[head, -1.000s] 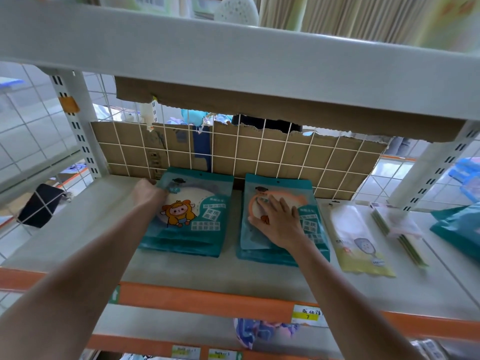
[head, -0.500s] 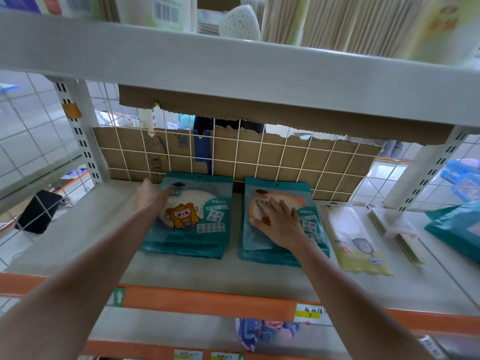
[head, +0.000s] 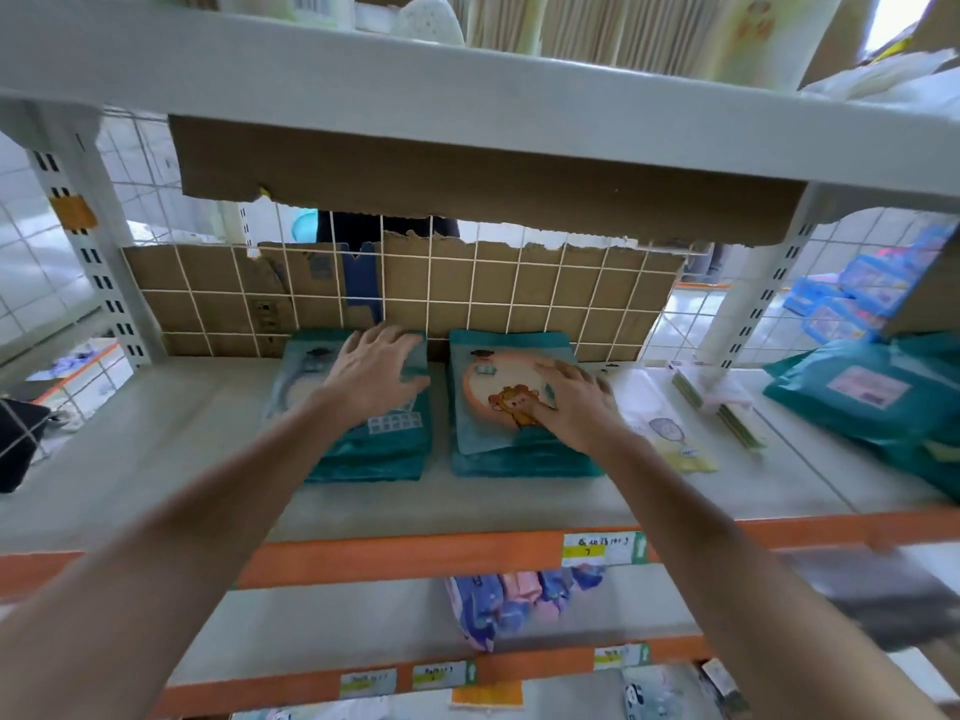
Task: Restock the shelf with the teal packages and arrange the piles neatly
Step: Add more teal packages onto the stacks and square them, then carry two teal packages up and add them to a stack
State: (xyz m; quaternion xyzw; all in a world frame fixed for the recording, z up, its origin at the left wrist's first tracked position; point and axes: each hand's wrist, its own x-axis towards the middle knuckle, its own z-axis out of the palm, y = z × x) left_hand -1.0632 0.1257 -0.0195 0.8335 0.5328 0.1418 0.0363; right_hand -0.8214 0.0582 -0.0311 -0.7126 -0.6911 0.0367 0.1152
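Reaching in over the orange shelf edge (head: 415, 556) with both arms. Resting flat on two teal piles, side by side near the back of the shelf (head: 156, 459). Putting the left hand (head: 374, 374) up on top of the left pile (head: 384, 459) now, in from its far left corner, fingers spread and straight, gripping nothing. Sliding the right hand (head: 576, 407) over to the right side of the right pile (head: 498, 462), fingers straight too, pressing down. Looks like patting and squaring the piles. More teal packages (head: 852, 397) waiting far right. Brown cardboard (head: 519, 304) behind.
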